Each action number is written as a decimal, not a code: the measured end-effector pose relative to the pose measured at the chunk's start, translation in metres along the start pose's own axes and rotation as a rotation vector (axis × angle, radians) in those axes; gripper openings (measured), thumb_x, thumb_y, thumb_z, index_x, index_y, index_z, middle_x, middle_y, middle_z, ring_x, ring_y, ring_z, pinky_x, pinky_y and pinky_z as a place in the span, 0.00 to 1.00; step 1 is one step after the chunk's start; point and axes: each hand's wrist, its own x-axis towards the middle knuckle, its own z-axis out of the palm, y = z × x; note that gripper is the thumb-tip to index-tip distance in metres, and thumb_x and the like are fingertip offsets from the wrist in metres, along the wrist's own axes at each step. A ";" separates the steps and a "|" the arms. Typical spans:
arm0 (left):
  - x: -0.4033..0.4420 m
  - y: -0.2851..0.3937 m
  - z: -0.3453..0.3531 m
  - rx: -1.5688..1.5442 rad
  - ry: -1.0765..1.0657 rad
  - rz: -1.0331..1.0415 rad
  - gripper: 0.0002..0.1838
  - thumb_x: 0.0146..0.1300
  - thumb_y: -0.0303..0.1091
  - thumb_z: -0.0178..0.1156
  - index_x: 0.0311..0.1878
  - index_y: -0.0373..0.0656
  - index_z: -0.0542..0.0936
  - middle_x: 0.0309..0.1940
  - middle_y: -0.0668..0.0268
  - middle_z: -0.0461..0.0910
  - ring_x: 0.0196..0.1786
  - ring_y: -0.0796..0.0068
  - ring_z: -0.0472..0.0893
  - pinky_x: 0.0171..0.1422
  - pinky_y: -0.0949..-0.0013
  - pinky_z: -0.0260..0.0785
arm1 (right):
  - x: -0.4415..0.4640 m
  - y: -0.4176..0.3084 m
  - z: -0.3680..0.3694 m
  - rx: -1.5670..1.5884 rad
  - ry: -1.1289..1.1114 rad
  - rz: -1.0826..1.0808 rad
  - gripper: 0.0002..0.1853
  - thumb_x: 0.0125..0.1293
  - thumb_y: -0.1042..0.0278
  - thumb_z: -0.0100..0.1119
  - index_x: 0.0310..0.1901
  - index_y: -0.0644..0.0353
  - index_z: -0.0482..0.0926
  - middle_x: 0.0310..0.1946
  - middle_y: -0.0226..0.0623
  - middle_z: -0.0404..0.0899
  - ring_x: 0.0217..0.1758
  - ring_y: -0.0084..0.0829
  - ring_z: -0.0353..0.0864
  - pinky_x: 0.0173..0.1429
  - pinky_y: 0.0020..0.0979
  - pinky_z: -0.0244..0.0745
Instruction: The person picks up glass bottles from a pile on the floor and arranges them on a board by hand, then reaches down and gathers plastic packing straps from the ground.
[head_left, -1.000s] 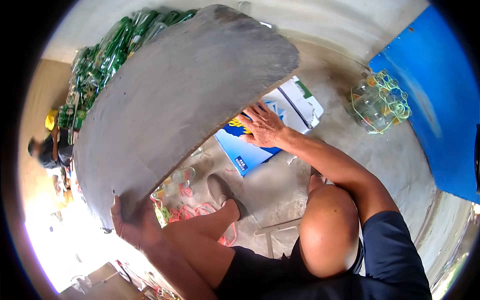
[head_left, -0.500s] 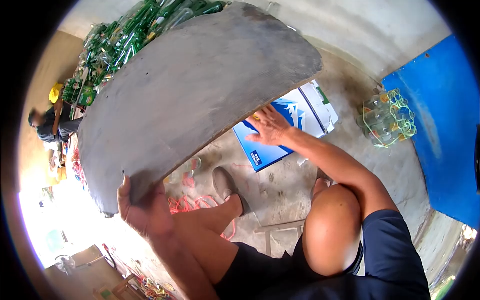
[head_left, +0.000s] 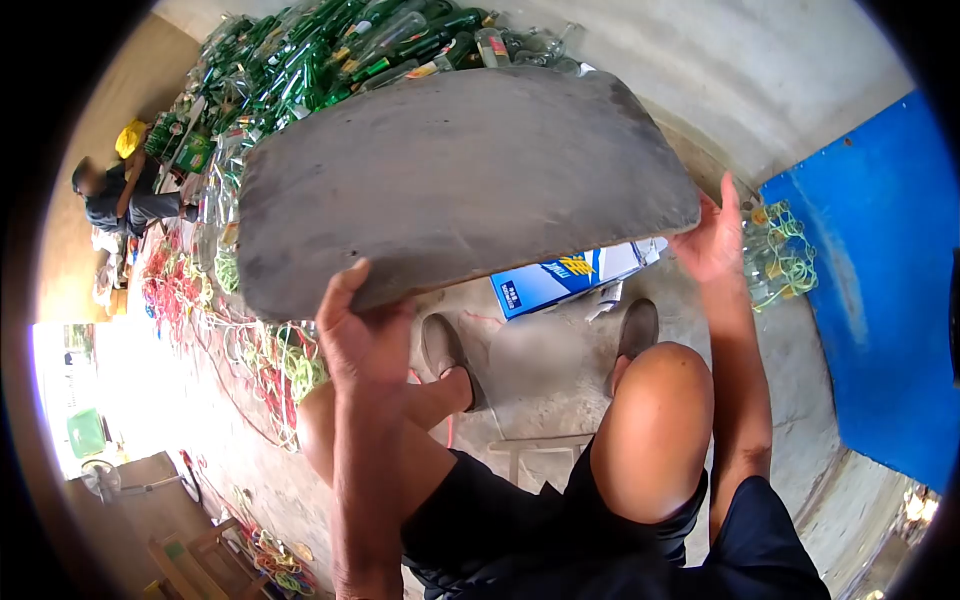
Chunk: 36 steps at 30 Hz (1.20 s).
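1. Change of support. The right hand [head_left: 712, 245] has left the blue-and-white printed cardboard box [head_left: 545, 285] and moved to the right end of the broad, flat, dark grey board with rounded corners [head_left: 460, 180]. The board's material cannot be confirmed; it looks like worn wood.

2. Left hand [head_left: 365, 345]. State: grasping the board at its near edge, toward the left end. The thumb lies on the upper face; the fingers are hidden underneath. This grip remains in use from the preceding moment.

3. Right hand. State: grasping the board at its right near corner, thumb raised beside the edge. The other fingers are partly hidden, so their exact placement cannot be told.

4. Board position. The board is raised above the concrete floor [head_left: 790, 380], in front of the knees. Its near edge now runs less steeply across the view. Judgement: load is shared between two supports, giving better control of tilt than a single-hand hold.

5. Box position. The box rests on the floor beyond the feet, untouched by either hand and partly covered from view by the board.

6. Adjacent items. A heap of green and clear glass bottles [head_left: 300, 70] lies beyond the board. A string-tied bundle of clear glass bottles [head_left: 775, 255] stands beside the blue panel [head_left: 870, 270].
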 end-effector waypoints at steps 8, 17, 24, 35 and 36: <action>0.002 -0.127 -0.017 -0.102 0.081 -0.173 0.02 0.64 0.26 0.68 0.38 0.41 0.84 0.41 0.62 0.86 0.47 0.63 0.85 0.59 0.55 0.81 | 0.017 -0.016 -0.080 -0.539 0.457 -0.149 0.29 0.65 0.49 0.79 0.59 0.63 0.84 0.54 0.36 0.88 0.55 0.32 0.87 0.60 0.38 0.83; 0.034 -0.216 -0.089 -0.187 0.164 -0.405 0.07 0.66 0.23 0.72 0.45 0.38 0.84 0.46 0.58 0.88 0.52 0.60 0.87 0.68 0.53 0.82 | 0.035 -0.003 -0.153 -0.602 0.501 -0.213 0.26 0.62 0.52 0.82 0.54 0.62 0.87 0.48 0.32 0.88 0.50 0.28 0.85 0.58 0.35 0.80; 0.048 -0.223 -0.090 -0.076 0.117 -0.457 0.15 0.67 0.33 0.75 0.51 0.38 0.83 0.49 0.56 0.88 0.56 0.55 0.88 0.70 0.49 0.81 | 0.048 0.016 -0.176 -0.584 0.541 -0.210 0.27 0.61 0.52 0.82 0.54 0.62 0.86 0.51 0.32 0.87 0.53 0.29 0.84 0.59 0.36 0.80; 0.042 -0.213 -0.098 0.227 0.232 -0.706 0.22 0.71 0.49 0.72 0.51 0.37 0.82 0.48 0.47 0.88 0.51 0.50 0.90 0.57 0.50 0.87 | 0.050 0.021 -0.172 -0.621 0.591 -0.240 0.21 0.64 0.56 0.81 0.53 0.58 0.87 0.50 0.30 0.88 0.51 0.28 0.85 0.59 0.35 0.80; 0.039 -0.211 -0.098 0.267 0.223 -0.719 0.23 0.71 0.50 0.71 0.51 0.37 0.83 0.47 0.47 0.89 0.50 0.50 0.91 0.56 0.51 0.87 | 0.051 0.021 -0.177 -0.635 0.574 -0.248 0.21 0.64 0.56 0.81 0.52 0.58 0.87 0.49 0.29 0.88 0.51 0.28 0.85 0.58 0.35 0.80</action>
